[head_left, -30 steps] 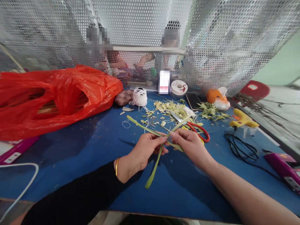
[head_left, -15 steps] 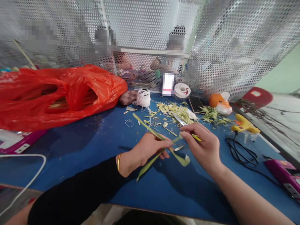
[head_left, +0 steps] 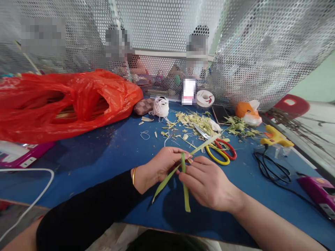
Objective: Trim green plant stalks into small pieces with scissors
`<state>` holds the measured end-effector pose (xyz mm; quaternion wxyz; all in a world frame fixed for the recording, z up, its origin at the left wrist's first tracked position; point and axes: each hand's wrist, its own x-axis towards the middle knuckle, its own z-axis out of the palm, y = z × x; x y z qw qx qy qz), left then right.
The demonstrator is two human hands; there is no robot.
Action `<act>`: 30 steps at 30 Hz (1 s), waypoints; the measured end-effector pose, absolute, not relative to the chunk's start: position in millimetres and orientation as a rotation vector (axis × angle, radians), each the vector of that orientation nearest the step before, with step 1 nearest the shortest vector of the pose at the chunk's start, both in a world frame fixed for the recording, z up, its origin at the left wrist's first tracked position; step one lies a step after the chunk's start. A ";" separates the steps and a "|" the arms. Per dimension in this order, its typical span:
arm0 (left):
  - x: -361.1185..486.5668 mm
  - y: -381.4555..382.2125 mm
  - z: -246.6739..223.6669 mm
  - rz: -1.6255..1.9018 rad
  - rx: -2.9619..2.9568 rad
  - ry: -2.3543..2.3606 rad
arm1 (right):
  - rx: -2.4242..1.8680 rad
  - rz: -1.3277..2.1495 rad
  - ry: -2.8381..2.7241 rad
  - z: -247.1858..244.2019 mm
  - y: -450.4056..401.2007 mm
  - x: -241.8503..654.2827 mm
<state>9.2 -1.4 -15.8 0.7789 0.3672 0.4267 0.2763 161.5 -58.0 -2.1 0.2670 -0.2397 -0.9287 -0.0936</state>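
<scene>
Above the front of the blue table, my left hand (head_left: 167, 163) is closed, pinching narrow green leaf strips (head_left: 186, 197) where they cross. One strip hangs toward me, a second slants down to the left, and a pale one sticks out to the upper right. My right hand (head_left: 208, 181) is also closed at the crossing, fingers bent against the strips and close to the left fingertips. Its fingertips are partly hidden. Just beyond lie scissors (head_left: 220, 159) with one red and one yellow handle loop, their blades near a heap of leaf scraps (head_left: 195, 120).
A red plastic bag (head_left: 115, 94) fills the left side. White string (head_left: 160, 107), a ribbon spool (head_left: 205, 98) and a phone (head_left: 220, 114) stand behind the scraps. At right are a yellow glue gun (head_left: 276, 136), its black cable and a purple box (head_left: 318, 195). People sit behind the perforated screen.
My right hand has come left and nearer, from beside the scissors to the leaf strips, uncovering the scissor handles. The strip that pointed to the upper left now hangs down toward me.
</scene>
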 end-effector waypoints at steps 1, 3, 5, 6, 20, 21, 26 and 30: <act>8.6 0.5 -14.1 0.620 0.772 0.930 | -0.616 -0.337 -2.561 -2.5 -58.1 160.6; 7.3 3.4 -10.4 0.635 0.741 0.933 | -0.601 -0.464 -2.640 -3.8 -57.0 159.0; 6.4 5.5 -6.7 0.632 0.661 0.899 | -0.645 -0.542 -2.689 -5.5 -54.9 158.6; 6.1 6.5 -5.1 0.630 0.606 0.883 | -0.679 -0.568 -2.703 -6.2 -53.7 158.9; 9.1 -0.9 -11.6 0.714 0.562 0.779 | -0.750 -0.400 -2.563 -15.4 -56.2 144.4; 9.7 -1.8 -10.9 0.731 0.570 0.792 | -0.736 -0.402 -2.568 -16.2 -56.3 143.5; 10.3 -6.4 -5.7 0.754 0.685 0.845 | -0.838 -0.055 -2.113 -8.0 -57.8 154.7; 10.0 -9.0 -3.5 0.722 0.764 0.850 | -1.287 0.420 -1.454 -4.0 -48.4 167.3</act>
